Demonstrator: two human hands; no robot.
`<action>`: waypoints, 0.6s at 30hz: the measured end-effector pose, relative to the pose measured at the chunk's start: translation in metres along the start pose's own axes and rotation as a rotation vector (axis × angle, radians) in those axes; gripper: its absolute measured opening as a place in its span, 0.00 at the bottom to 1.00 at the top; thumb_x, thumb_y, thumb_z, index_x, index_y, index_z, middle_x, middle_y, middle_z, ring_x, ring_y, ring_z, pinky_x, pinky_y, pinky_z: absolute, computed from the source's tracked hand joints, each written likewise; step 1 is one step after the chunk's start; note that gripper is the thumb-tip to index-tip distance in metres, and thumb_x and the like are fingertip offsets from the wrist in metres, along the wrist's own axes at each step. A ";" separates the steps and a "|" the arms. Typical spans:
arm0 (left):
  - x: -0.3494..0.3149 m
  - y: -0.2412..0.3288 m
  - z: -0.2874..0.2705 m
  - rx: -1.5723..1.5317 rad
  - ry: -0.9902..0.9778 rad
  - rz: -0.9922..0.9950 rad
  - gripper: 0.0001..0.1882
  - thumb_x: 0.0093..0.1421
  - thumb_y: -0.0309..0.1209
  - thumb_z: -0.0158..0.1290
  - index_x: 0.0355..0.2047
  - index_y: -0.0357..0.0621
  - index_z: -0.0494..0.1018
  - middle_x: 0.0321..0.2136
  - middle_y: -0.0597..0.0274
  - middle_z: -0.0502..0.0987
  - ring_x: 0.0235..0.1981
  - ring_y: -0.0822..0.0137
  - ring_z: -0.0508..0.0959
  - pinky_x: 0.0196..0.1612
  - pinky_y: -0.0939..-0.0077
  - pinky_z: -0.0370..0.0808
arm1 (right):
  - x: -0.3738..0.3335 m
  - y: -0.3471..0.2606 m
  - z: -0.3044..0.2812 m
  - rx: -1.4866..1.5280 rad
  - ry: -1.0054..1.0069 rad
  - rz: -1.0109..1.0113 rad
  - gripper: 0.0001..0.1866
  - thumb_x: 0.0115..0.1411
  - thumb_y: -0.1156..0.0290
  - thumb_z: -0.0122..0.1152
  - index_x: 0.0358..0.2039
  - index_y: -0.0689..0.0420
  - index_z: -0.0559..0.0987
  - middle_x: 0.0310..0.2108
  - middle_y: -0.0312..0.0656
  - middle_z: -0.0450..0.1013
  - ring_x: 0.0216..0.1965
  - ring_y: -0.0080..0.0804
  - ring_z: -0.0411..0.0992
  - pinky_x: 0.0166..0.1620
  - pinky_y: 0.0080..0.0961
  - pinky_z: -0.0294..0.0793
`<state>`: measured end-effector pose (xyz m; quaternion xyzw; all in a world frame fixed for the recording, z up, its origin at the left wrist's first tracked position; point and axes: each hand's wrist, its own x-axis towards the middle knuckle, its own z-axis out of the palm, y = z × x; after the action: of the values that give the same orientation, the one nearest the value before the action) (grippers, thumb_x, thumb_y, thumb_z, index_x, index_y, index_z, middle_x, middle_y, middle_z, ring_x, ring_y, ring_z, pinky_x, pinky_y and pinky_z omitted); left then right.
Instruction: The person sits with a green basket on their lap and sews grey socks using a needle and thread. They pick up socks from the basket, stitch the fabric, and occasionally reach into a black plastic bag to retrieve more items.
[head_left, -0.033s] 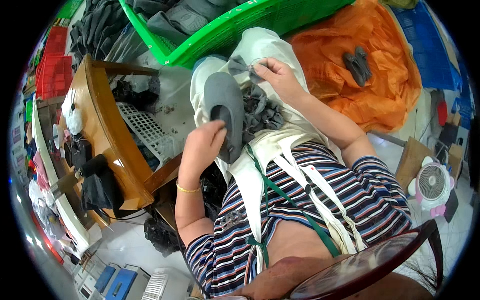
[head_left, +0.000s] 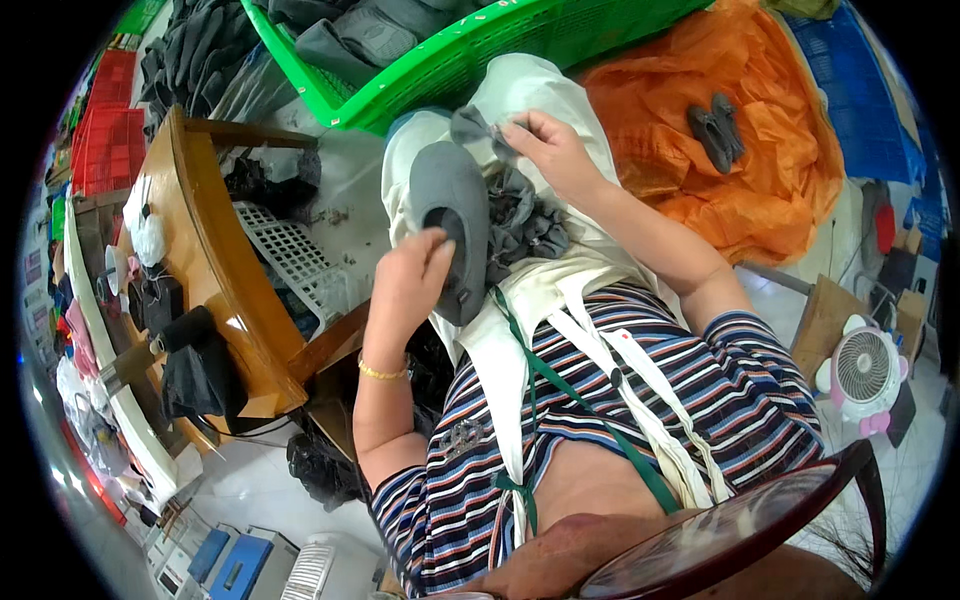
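A grey slip-on shoe (head_left: 449,178) lies on my lap over the cream apron (head_left: 530,85), its toe pointing away from me. Over the shoe's opening, my left hand (head_left: 412,278) has thumb and forefinger pinched together; whatever is between them is too small to make out. My right hand (head_left: 555,155) pinches a grey fabric bow (head_left: 472,127) by its middle, just beyond and right of the shoe. Beside the shoe, several more grey bows (head_left: 525,215) are heaped in my lap.
A green plastic basket (head_left: 350,108) of grey shoes stands beyond my knees. At left are a wooden stool-like frame (head_left: 225,270) and a white slotted basket (head_left: 290,245). To the right, a pair of dark shoes (head_left: 713,135) rests on orange sheeting (head_left: 780,200), with a fan (head_left: 865,365) nearer.
My left hand has shifted slightly away from me along the shoe opening. The bow in my right hand has tilted and moved slightly left. The shoe stays almost where it was.
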<state>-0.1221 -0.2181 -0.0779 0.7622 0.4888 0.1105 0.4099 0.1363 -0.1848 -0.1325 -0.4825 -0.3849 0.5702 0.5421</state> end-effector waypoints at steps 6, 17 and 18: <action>0.015 0.001 0.046 -1.296 0.019 -0.314 0.24 0.67 0.28 0.51 0.59 0.26 0.62 0.59 0.55 0.68 0.59 0.64 0.69 0.62 0.72 0.64 | 0.052 0.024 0.036 -0.124 -0.043 -0.055 0.12 0.67 0.64 0.57 0.42 0.61 0.77 0.34 0.30 0.73 0.37 0.16 0.67 0.43 0.17 0.68; 0.032 0.003 0.055 -1.645 0.515 -0.277 0.17 0.71 0.34 0.45 0.54 0.35 0.68 0.49 0.57 0.76 0.51 0.67 0.75 0.56 0.70 0.71 | 0.027 0.007 0.067 -0.149 -0.049 -0.216 0.11 0.65 0.65 0.61 0.38 0.60 0.78 0.28 0.31 0.73 0.31 0.17 0.66 0.35 0.19 0.69; 0.027 0.008 0.053 -1.648 0.563 -0.326 0.15 0.70 0.33 0.48 0.50 0.34 0.70 0.46 0.58 0.76 0.49 0.68 0.75 0.55 0.72 0.71 | 0.022 0.000 0.061 -0.123 -0.055 -0.135 0.11 0.67 0.63 0.59 0.40 0.59 0.78 0.30 0.29 0.73 0.32 0.16 0.66 0.37 0.18 0.70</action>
<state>-0.0733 -0.2248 -0.1125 0.0901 0.4389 0.5512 0.7038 0.0788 -0.1576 -0.1212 -0.4720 -0.4656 0.5207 0.5378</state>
